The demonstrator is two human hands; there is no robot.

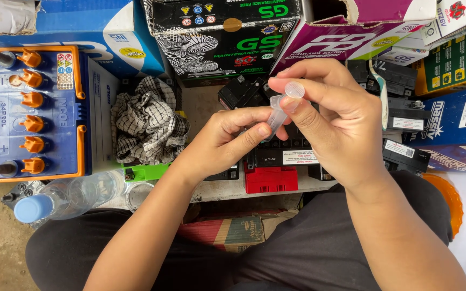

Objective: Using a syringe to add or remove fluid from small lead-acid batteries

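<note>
Both hands pinch a small clear plastic tube [281, 110] at centre: left hand [227, 137] fingers clamped low, right hand [341, 116] high. Risk: tube slipping onto the black battery [276, 156] at 6 o'clock.

Bare forearms, no sleeves; dark grey trousers [308, 253].

A blue battery [39, 113] with orange caps [32, 101] sits beside a checked cloth [146, 121].
</note>
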